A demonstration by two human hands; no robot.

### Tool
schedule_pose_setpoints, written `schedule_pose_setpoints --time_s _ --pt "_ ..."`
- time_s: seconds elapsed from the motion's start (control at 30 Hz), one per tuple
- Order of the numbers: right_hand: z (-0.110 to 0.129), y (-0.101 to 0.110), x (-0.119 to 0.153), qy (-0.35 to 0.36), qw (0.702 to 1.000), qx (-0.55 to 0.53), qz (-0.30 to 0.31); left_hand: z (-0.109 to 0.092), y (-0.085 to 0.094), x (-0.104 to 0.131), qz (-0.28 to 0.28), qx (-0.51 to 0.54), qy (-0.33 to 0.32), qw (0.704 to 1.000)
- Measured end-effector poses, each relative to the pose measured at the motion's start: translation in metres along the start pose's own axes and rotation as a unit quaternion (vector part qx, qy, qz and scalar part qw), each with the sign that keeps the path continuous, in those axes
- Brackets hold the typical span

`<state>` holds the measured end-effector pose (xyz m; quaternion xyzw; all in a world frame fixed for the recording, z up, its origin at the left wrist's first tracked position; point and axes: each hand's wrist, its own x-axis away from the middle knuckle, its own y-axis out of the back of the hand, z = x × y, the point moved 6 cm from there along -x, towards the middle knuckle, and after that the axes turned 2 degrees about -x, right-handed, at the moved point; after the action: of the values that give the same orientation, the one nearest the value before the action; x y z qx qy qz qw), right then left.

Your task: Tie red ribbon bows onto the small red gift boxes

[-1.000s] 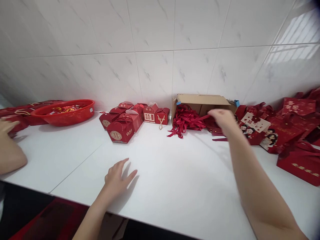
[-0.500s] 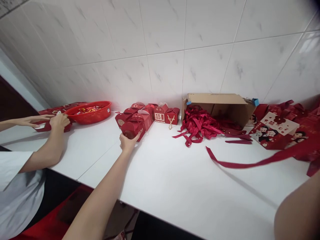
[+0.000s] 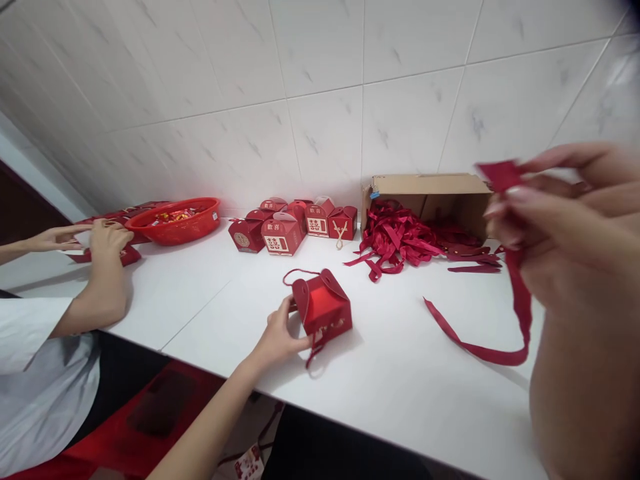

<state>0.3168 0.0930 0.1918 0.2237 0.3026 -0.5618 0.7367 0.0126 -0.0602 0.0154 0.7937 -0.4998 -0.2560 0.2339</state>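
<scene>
My left hand [image 3: 281,339] grips the near left side of a small red gift box [image 3: 327,308] on the white table. The box's curved top flaps are partly raised, and thin red cords hang from its two sides. High on the right, my right hand [image 3: 565,213] pinches one end of a dark red ribbon [image 3: 520,300]. A short tip of it sticks out above the fingers. Its long tail drops down and curls onto the table, right of the box and apart from it.
Several closed red gift boxes [image 3: 283,235] stand by the tiled wall. A cardboard box [image 3: 430,185] on its side spills red ribbons [image 3: 395,237]. At left, a co-worker's hands [image 3: 107,237] handle a red box beside a red basin [image 3: 185,230] of wrapped sweets.
My left hand has brought one red box from the group by the wall nearer to me and rightward. My right hand has come up into view with the ribbon.
</scene>
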Motion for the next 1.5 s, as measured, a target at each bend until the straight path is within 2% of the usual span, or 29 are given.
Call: schedule_pose_setpoints --time_s 0.03,0.1,0.17,0.2,0.23,0.3,0.43,0.5,0.6,0.7,0.83,0.97,1.0,1.07,1.1,1.17,1.27,1.5 --pt "0.0 -0.016 0.003 -0.019 0.998 -0.013 0.051 -0.007 -0.006 0.006 0.033 0.011 -0.016 0.999" --pt "-0.01 -0.05 0.014 -0.093 0.974 0.009 0.208 -0.019 -0.017 0.017 0.08 0.03 -0.035 0.996" --pt "-0.026 -0.077 0.031 -0.168 0.912 0.064 0.368 -0.025 -0.023 0.026 0.093 0.037 -0.034 0.994" --pt "-0.034 -0.085 0.039 -0.194 0.88 0.089 0.425 -0.026 -0.024 0.029 0.092 0.039 -0.031 0.994" --pt "-0.04 -0.091 0.046 -0.211 0.854 0.107 0.464 -0.026 -0.026 0.031 0.09 0.042 -0.027 0.995" --pt "-0.047 -0.1 0.054 -0.226 0.826 0.124 0.502 -0.024 -0.028 0.034 0.09 0.048 -0.019 0.995" --pt "-0.05 -0.111 0.06 -0.225 0.819 0.119 0.514 -0.017 -0.026 0.035 0.123 0.054 -0.017 0.991" --pt "-0.052 -0.115 0.064 -0.227 0.814 0.112 0.523 -0.02 -0.017 0.033 0.114 0.053 -0.035 0.991" --pt "-0.056 -0.119 0.069 -0.232 0.809 0.105 0.53 -0.043 0.001 0.032 0.071 0.065 -0.089 0.991" --pt "-0.058 -0.123 0.072 -0.234 0.804 0.103 0.537 -0.074 0.008 0.034 0.08 0.071 -0.127 0.986" --pt "-0.058 -0.123 0.074 -0.236 0.799 0.098 0.545 -0.098 0.009 0.03 0.121 0.073 -0.108 0.984" --pt "-0.057 -0.123 0.073 -0.227 0.802 0.089 0.546 -0.106 0.012 0.023 0.153 0.107 -0.086 0.979" --pt "-0.057 -0.123 0.073 -0.225 0.802 0.088 0.547 -0.107 0.012 0.022 0.144 0.107 -0.088 0.98" --pt "-0.057 -0.123 0.073 -0.222 0.8 0.089 0.55 -0.107 0.012 0.022 0.079 0.055 -0.095 0.991" --pt "-0.058 -0.123 0.073 -0.221 0.798 0.09 0.554 -0.107 0.012 0.022 0.035 -0.003 -0.1 0.994" --pt "-0.059 -0.124 0.074 -0.218 0.793 0.089 0.561 -0.108 0.007 0.023 -0.031 -0.139 -0.11 0.984" --pt "-0.058 -0.125 0.075 -0.213 0.792 0.086 0.565 -0.114 -0.007 0.024 -0.048 -0.254 -0.137 0.956" --pt "-0.057 -0.126 0.077 -0.207 0.789 0.09 0.571 -0.119 -0.013 0.02 -0.088 -0.283 -0.144 0.944"
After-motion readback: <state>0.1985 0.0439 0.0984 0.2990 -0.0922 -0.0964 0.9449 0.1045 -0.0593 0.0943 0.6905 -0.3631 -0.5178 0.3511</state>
